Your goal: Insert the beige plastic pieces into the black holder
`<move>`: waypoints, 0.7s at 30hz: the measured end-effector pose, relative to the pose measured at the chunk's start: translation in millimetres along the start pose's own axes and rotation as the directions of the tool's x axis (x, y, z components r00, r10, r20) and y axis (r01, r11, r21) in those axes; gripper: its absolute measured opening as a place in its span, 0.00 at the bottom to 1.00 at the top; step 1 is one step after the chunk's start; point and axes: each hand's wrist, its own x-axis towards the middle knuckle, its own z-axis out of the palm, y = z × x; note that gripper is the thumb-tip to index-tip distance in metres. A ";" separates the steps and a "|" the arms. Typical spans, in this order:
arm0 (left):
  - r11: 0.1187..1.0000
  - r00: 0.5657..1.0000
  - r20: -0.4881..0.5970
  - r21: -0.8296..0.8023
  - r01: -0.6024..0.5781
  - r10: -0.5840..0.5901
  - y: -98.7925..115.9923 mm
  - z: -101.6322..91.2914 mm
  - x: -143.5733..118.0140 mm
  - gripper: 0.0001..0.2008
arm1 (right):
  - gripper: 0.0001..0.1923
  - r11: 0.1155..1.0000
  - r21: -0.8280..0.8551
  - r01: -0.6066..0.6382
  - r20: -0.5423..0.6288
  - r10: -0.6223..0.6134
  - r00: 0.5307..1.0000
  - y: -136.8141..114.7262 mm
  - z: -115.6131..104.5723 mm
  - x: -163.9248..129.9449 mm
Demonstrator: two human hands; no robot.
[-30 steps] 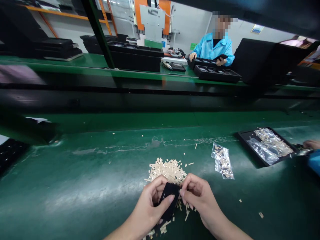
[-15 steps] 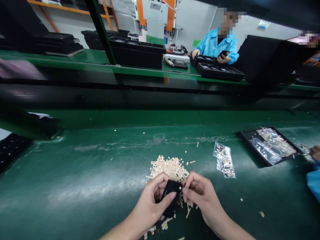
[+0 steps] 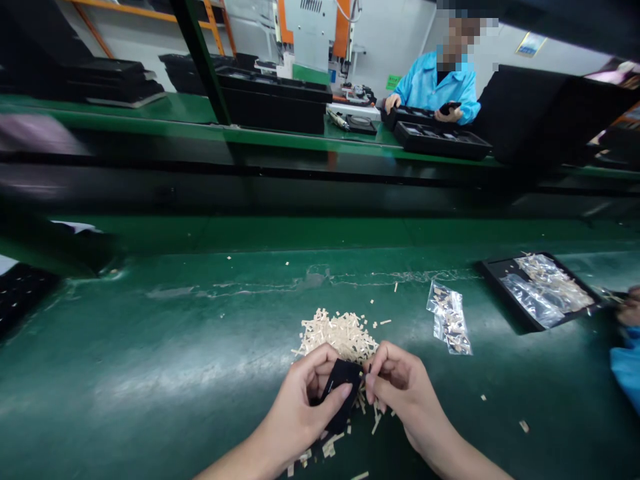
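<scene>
My left hand [image 3: 313, 400] is closed around a flat black rectangular piece [image 3: 344, 383], its thumb lying across the face. At the piece's upper right corner sits a tiny pale bit. My right hand [image 3: 395, 380] is pinched right beside that corner; a small dark thing shows at its fingertips, too small to name. Just beyond both hands lies a heap of small cream-coloured strips and squares [image 3: 337, 332]. More loose strips [image 3: 333, 445] are scattered beneath and in front of the hands on the green tabletop [image 3: 175, 340].
Clear plastic bags [image 3: 450, 320] holding small parts lie to the right. Beyond them is a black tray [image 3: 520, 313] with more bags and strips, near a co-worker's hand [image 3: 629, 308]. Across the bench, a person in blue [image 3: 425, 80] handles black trays [image 3: 443, 141]. A dark post [image 3: 200, 63] rises left.
My hands and the black piece stay almost in place. At the right edge, the co-worker's hand and blue sleeve have shifted slightly. The view has tilted a little.
</scene>
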 end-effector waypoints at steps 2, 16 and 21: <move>1.000 1.000 0.005 -0.013 -0.001 0.001 0.8 0.6 0.2 0.09 | 0.11 1.000 -0.008 0.010 0.010 -0.010 1.000 1.5 -0.6 1.0; 1.000 1.000 0.007 -0.015 -0.005 0.005 -1.4 -1.0 -0.7 0.08 | 0.11 0.999 0.026 0.025 0.012 -0.026 1.000 1.9 -1.1 0.5; 1.000 1.000 0.006 -0.016 -0.022 0.022 -1.3 -0.6 0.0 0.07 | 0.11 1.000 0.007 0.015 0.009 -0.015 1.000 3.2 -0.7 0.5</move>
